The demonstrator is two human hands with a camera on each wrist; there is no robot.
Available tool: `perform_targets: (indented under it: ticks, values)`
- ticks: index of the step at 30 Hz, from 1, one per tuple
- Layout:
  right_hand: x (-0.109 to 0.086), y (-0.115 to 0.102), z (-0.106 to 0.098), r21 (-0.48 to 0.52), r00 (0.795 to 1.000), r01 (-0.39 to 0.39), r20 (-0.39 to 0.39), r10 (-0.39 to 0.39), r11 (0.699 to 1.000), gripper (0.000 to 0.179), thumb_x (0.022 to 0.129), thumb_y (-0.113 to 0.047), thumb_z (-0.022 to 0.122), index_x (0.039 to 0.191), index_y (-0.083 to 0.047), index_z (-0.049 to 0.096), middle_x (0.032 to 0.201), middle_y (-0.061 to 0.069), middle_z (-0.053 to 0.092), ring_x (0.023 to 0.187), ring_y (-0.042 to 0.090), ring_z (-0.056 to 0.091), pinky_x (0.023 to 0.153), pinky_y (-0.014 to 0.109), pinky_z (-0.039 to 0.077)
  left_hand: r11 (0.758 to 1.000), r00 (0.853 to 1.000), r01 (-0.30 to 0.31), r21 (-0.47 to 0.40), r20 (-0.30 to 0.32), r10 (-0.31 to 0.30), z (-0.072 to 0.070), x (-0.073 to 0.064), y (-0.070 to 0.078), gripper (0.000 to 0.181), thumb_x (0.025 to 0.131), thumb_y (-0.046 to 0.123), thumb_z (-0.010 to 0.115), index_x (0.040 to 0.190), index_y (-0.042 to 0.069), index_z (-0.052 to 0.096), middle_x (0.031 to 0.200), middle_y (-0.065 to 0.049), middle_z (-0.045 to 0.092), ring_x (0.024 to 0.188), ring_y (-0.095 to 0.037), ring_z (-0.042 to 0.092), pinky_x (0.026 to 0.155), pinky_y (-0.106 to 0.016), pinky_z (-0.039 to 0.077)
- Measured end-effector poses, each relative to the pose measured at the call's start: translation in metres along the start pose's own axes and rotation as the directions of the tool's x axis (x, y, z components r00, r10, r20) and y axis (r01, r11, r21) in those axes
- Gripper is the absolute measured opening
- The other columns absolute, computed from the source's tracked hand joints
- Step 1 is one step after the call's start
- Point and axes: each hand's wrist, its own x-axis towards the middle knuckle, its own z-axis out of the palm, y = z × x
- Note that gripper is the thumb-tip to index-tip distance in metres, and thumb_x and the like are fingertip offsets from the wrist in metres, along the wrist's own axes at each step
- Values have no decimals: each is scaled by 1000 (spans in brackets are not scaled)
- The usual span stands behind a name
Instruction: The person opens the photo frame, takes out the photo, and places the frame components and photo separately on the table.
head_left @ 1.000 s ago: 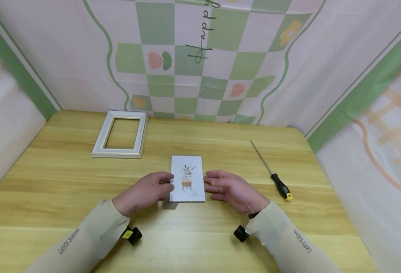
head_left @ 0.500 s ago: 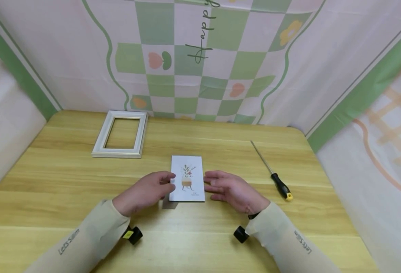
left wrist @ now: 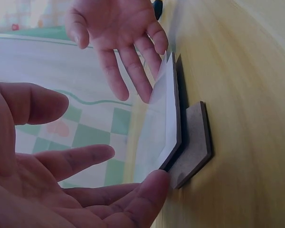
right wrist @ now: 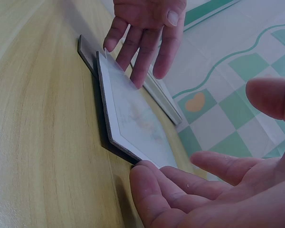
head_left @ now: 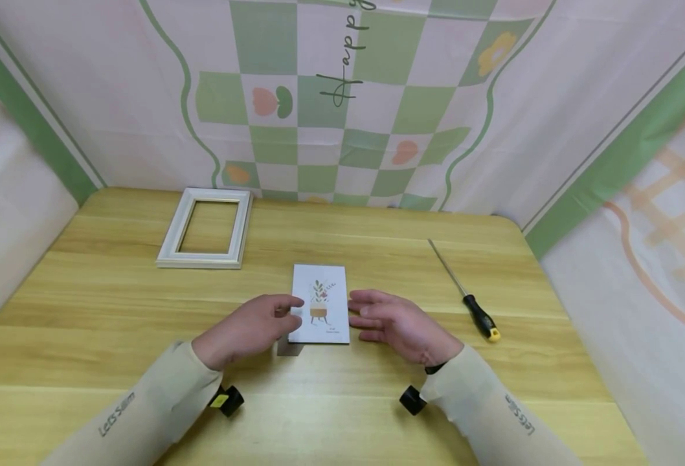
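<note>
A white card [head_left: 329,294] printed with a potted plant lies on a thin dark backing board [left wrist: 177,90]. Over the card is a clear sheet [left wrist: 154,114], its corner rising slightly near the right hand in the left wrist view. A brown flap [left wrist: 195,140] sticks out from under the board on the left. My left hand [head_left: 252,329] is at the stack's left edge, fingertips along the side, thumb and index finger overlapping the card in the head view. On the opposite side, my right hand [head_left: 401,325] has relaxed fingers against the right edge. Neither thumb pinches the stack.
A white picture frame [head_left: 199,261] with an open middle lies at the back left of the wooden table [head_left: 319,414]. To the right is a screwdriver [head_left: 480,317] with a black and yellow handle. A patterned cloth [head_left: 371,52] hangs behind the table.
My left thumb and index finger have shifted slightly rightward over the card's edge. The right hand and the stack have hardly moved.
</note>
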Motion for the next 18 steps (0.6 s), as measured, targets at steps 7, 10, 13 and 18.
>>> perform_targets:
  ticks: [7, 10, 13, 18]
  values:
    - [-2, -2, 0, -4, 1000, 0, -4, 0, 1000, 65, 99, -12, 51, 154, 6, 21, 158, 25, 24, 139, 43, 33, 110, 53, 31, 1000, 1000, 9, 19, 2, -9, -1, -2, 1, 40, 100, 30, 57, 135, 12, 61, 135, -8, 57, 122, -29, 53, 98, -52, 44]
    - [-2, -2, 0, -13, 1000, 8, -25, -8, 1000, 64, 99, -12, 53, 152, 8, 24, 156, 26, 27, 137, 44, 36, 109, 52, 33, 1000, 1000, 6, 25, 3, -6, -2, -3, 2, 37, 100, 29, 57, 132, 12, 64, 132, -8, 59, 116, -27, 55, 95, -51, 45]
    - [-2, -2, 3, -36, 997, 20, -69, -22, 999, 59, 99, -9, 53, 149, 11, 30, 150, 29, 35, 130, 43, 45, 106, 49, 38, 1000, 1000, -3, 27, 2, 3, -2, -4, 3, 36, 100, 29, 57, 131, 11, 65, 133, -8, 58, 117, -28, 55, 96, -51, 45]
    - [2, -2, 8, -124, 980, 5, -198, -30, 992, 52, 95, -7, 64, 141, 8, 45, 135, 26, 52, 110, 32, 61, 96, 42, 48, 998, 999, -43, 55, -8, 43, -1, -6, 6, 35, 101, 27, 56, 130, 9, 65, 145, -10, 50, 125, -31, 52, 101, -52, 41]
